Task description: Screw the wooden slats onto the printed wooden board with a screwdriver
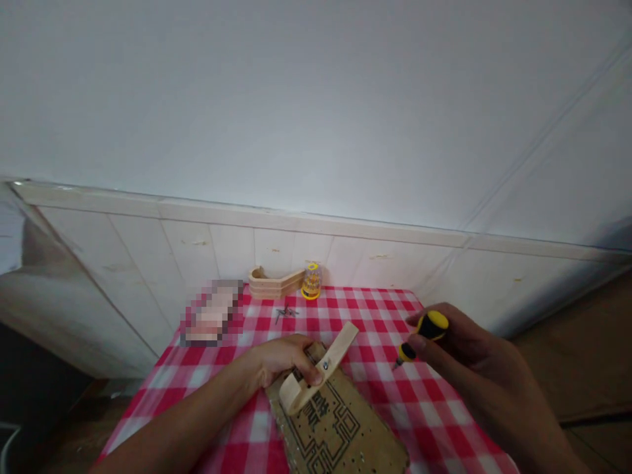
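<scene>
My left hand [290,361] is closed on a pale wooden hook-shaped piece [340,347], its thumb and fingers pressing it against a worn brown board [360,421]. A small dark spot, perhaps a screw or a hole, shows on the wooden piece. Dark line patterns and many small holes mark the board. To the right, my right hand [457,349] grips a yellow and black screwdriver [430,327]. Its tip points down and left, above the cloth and apart from the wooden piece.
A red and white checked cloth [375,309] covers the table. Toward the wall lie several screws [286,313], stacked wooden hook-shaped pieces [271,284] and a clear container with a yellow rim [311,281]. A blurred-out item [213,315] lies at left. White panelling [345,253] borders the back.
</scene>
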Motion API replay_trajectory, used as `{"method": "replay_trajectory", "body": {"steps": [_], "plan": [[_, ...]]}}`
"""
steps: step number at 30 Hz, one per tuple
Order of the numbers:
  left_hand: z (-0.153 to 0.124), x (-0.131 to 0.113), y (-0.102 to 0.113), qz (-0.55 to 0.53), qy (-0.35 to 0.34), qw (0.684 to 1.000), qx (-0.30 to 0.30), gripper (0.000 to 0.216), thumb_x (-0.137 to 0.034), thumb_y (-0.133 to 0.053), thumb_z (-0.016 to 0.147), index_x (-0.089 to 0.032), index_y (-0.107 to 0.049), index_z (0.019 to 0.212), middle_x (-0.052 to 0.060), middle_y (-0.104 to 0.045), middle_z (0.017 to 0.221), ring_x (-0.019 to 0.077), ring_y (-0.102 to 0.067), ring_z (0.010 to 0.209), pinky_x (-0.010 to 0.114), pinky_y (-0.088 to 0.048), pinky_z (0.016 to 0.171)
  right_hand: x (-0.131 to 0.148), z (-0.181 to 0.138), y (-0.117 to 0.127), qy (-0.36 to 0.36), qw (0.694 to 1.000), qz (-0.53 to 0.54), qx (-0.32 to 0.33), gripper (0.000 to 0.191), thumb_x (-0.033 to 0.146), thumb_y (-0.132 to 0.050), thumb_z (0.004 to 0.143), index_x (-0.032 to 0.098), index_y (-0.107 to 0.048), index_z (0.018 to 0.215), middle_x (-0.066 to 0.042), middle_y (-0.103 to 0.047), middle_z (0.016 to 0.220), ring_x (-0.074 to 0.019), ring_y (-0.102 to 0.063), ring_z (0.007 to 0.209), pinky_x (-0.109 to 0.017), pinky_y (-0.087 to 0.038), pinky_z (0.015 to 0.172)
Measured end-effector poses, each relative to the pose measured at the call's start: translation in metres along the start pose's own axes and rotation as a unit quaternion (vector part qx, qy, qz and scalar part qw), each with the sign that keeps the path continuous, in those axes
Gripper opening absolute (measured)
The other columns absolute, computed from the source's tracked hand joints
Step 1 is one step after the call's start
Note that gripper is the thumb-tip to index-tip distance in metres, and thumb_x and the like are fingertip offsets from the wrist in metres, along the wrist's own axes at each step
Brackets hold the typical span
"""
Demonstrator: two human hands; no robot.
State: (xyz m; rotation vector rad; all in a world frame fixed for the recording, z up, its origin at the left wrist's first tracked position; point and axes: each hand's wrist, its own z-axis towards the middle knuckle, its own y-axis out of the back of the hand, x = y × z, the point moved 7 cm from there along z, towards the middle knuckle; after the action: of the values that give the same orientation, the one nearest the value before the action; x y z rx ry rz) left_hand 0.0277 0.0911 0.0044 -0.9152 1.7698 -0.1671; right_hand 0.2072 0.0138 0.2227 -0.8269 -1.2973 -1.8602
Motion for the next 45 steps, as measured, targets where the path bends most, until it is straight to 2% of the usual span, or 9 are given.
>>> {"method": "replay_trajectory", "body": {"steps": [3, 4, 6, 9, 14, 19, 24, 29, 45], "plan": [[-0.004, -0.007, 0.003, 0.016, -0.012, 1.0, -0.019, 0.036, -0.01, -0.079, 0.05, -0.013, -0.073, 0.085, 0.007, -0.074, 0.078, 0.0189, -0.067, 0.062, 0.03, -0.056, 0.058, 0.023, 0.014, -0.044, 0.082, 0.994, 0.005, 0.076, 0.011, 0.035, -0.069, 0.089, 0.024, -0.069, 0.09, 0.0, -0.069, 0.076, -0.0169, -0.067, 0.068, -0.027, -0.057, 0.059], [-0.006, -0.01, 0.003, 0.019, -0.02, 0.999, -0.022, 0.036, -0.01, -0.079, 0.05, -0.014, -0.073, 0.086, 0.007, -0.074, 0.079, 0.019, -0.067, 0.063, 0.031, -0.056, 0.06, 0.023, 0.017, -0.057, 0.104, 0.992, 0.004, 0.074, 0.011, 0.03, -0.069, 0.09, 0.025, -0.07, 0.098, 0.0, -0.07, 0.081, -0.0165, -0.068, 0.071, -0.027, -0.057, 0.062], [-0.009, -0.014, 0.004, 0.026, -0.031, 0.999, -0.025, 0.037, -0.01, -0.079, 0.05, -0.016, -0.073, 0.087, 0.006, -0.073, 0.08, 0.0196, -0.067, 0.066, 0.032, -0.056, 0.062, 0.018, 0.019, -0.075, 0.159, 0.987, 0.017, 0.029, 0.035, 0.023, -0.067, 0.09, 0.028, -0.062, 0.124, -0.002, -0.07, 0.097, -0.0161, -0.068, 0.077, -0.029, -0.06, 0.068], [-0.01, -0.014, 0.006, 0.042, -0.028, 0.998, -0.021, 0.041, -0.01, -0.081, 0.05, -0.016, -0.072, 0.089, 0.005, -0.071, 0.081, 0.0203, -0.067, 0.068, 0.032, -0.054, 0.062, -0.002, 0.017, -0.092, 0.192, 0.98, 0.046, -0.013, 0.045, 0.018, -0.065, 0.091, 0.028, -0.053, 0.133, -0.003, -0.067, 0.105, -0.0164, -0.069, 0.082, -0.031, -0.062, 0.071], [-0.006, -0.004, 0.0, 0.096, 0.004, 0.995, 0.011, 0.047, -0.013, -0.084, 0.051, -0.016, -0.071, 0.096, 0.006, -0.072, 0.085, 0.0226, -0.067, 0.069, 0.036, -0.055, 0.063, -0.028, 0.0, -0.086, 0.171, 0.982, 0.059, -0.053, 0.039, 0.017, -0.063, 0.093, 0.027, -0.053, 0.129, -0.005, -0.065, 0.102, -0.0175, -0.07, 0.084, -0.032, -0.064, 0.07], [-0.004, -0.001, -0.009, 0.138, 0.03, 0.99, 0.0, 0.05, -0.011, -0.085, 0.046, -0.018, -0.07, 0.094, 0.005, -0.072, 0.086, 0.022, -0.066, 0.07, 0.037, -0.055, 0.063, -0.035, -0.033, -0.075, 0.188, 0.977, 0.055, -0.086, 0.046, 0.014, -0.059, 0.094, 0.029, -0.048, 0.135, -0.007, -0.063, 0.11, -0.0199, -0.07, 0.091, -0.039, -0.065, 0.079], [-0.004, -0.002, -0.013, 0.155, 0.03, 0.987, 0.031, 0.04, -0.013, -0.082, 0.052, -0.017, -0.072, 0.091, 0.006, -0.073, 0.083, 0.0221, -0.068, 0.066, 0.034, -0.055, 0.059, -0.046, -0.048, -0.085, 0.232, 0.965, 0.065, -0.1, 0.05, 0.01, -0.06, 0.093, 0.032, -0.049, 0.137, -0.007, -0.064, 0.11, -0.0232, -0.071, 0.093, -0.044, -0.065, 0.078], [-0.005, -0.002, -0.014, 0.18, 0.03, 0.983, 0.033, 0.036, -0.015, -0.08, 0.056, -0.016, -0.074, 0.091, 0.007, -0.074, 0.084, 0.0229, -0.069, 0.066, 0.034, -0.056, 0.058, -0.045, -0.05, -0.091, 0.268, 0.954, 0.062, -0.12, 0.058, 0.009, -0.06, 0.094, 0.037, -0.045, 0.142, -0.004, -0.063, 0.109, -0.0212, -0.071, 0.092, -0.04, -0.066, 0.075], [-0.004, 0.0, -0.012, 0.171, 0.042, 0.984, 0.023, 0.033, -0.014, -0.079, 0.055, -0.014, -0.075, 0.088, 0.008, -0.074, 0.08, 0.0257, -0.069, 0.065, 0.043, -0.057, 0.065, -0.044, -0.054, -0.098, 0.289, 0.956, 0.04, -0.03, 0.057, 0.009, -0.058, 0.095, 0.037, -0.045, 0.144, -0.004, -0.066, 0.106, -0.0204, -0.071, 0.096, -0.037, -0.065, 0.077]]}}
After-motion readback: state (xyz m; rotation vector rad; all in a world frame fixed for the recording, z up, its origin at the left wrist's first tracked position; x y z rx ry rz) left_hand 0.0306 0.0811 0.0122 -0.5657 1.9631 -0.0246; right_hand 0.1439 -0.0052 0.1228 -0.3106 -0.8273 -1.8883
